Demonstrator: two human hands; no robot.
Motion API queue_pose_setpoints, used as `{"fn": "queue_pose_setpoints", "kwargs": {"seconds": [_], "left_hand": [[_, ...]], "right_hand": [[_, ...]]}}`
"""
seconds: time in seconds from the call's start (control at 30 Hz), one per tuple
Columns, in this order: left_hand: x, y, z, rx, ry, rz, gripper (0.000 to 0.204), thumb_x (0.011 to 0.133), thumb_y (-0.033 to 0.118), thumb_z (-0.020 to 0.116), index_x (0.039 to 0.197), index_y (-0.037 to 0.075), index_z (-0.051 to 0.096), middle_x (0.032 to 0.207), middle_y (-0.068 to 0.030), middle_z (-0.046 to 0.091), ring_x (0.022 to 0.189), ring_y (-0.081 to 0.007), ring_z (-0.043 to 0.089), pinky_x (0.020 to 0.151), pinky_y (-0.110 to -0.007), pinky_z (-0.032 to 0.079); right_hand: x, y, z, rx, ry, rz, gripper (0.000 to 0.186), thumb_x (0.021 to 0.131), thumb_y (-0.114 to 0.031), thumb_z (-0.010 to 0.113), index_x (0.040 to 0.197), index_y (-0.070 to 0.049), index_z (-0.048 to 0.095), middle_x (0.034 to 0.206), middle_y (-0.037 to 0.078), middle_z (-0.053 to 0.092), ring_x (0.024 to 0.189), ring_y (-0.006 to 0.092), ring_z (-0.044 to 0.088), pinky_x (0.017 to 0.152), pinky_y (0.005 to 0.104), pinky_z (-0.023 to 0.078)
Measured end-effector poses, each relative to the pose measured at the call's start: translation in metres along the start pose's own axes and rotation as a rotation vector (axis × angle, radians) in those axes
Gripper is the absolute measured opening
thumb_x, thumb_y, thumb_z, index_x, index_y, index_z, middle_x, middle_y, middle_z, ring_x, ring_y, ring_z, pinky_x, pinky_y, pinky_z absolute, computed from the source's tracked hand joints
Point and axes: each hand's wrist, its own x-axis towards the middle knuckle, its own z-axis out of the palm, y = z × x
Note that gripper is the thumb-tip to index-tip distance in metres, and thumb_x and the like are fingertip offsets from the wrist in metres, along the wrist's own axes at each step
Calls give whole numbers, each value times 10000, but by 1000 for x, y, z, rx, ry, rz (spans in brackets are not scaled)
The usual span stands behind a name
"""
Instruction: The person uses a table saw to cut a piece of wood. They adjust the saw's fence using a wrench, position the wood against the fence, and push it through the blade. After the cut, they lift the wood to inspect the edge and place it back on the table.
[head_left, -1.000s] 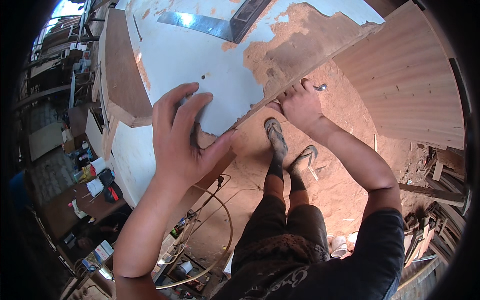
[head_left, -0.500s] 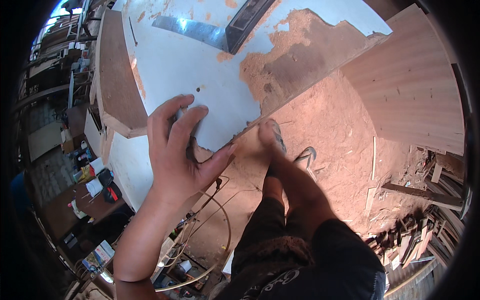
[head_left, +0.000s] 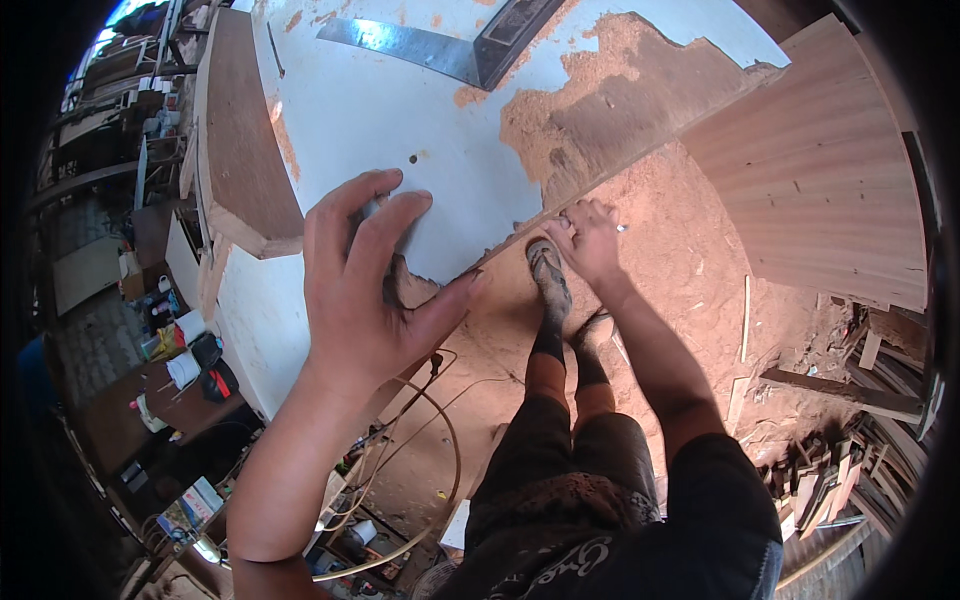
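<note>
A white-faced board (head_left: 350, 110) with a worn, brown, chipped edge lies across the work surface. My left hand (head_left: 360, 270) rests at its near corner, fingers curved and spread over the white face, with the thumb apart along the edge. My right hand (head_left: 592, 245) is at the board's long edge with its fingers curled in. A tiny pale bit shows beside those fingers; what it is, I cannot make out. Farther up on the board lies a try square (head_left: 420, 50) with a metal blade and dark stock. A nail-like metal piece (head_left: 275, 50) lies to its left.
A thick wooden piece (head_left: 245, 140) stands along the board's left side. At the right is a large plywood panel (head_left: 810, 170). Offcuts (head_left: 830, 480) are heaped at the lower right. A hose (head_left: 458, 450) and cables loop below my left arm. My feet stand on reddish ground.
My right hand has risen from low near my legs, where it was blurred, to the board's edge. My left hand keeps its place at the corner; the view has shifted slightly.
</note>
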Motion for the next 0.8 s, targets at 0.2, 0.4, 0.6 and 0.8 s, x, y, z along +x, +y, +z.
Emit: {"fn": "queue_pose_setpoints", "kwargs": {"seconds": [0.2,0.4,0.6,0.8], "left_hand": [[5,-1,6,-10,76,18,687,764,375,969,1320,76,697,1378,-201,630,1223,-382,616,1009,-487,509],[6,0,6,9,59,9,681,758,365,974,1315,82,703,1379,-198,628,1231,-379,612,1018,-485,506],[2,-1,2,-29,16,-9,744,785,290,966,1404,63,622,1439,-233,577,1302,-425,588,1065,-510,500],[9,0,3,-2,18,22,753,751,334,989,1373,78,651,1430,-218,588,1276,-430,596,1054,-528,501]], "right_hand": [[41,13,-51,-215,-114,-303,478,919,-597,809,833,-131,747,817,23,675,835,207,615,812,409,390],[37,3,-56,-322,-103,-302,481,914,-613,799,827,-142,755,810,13,674,834,200,621,797,400,392],[49,-10,-60,-508,-144,-332,464,945,-617,756,848,-165,784,802,-3,671,848,208,637,837,423,429],[57,21,-38,-435,-204,-280,422,1012,-487,720,1214,-128,807,1246,98,769,1228,282,683,1104,503,449]]}}
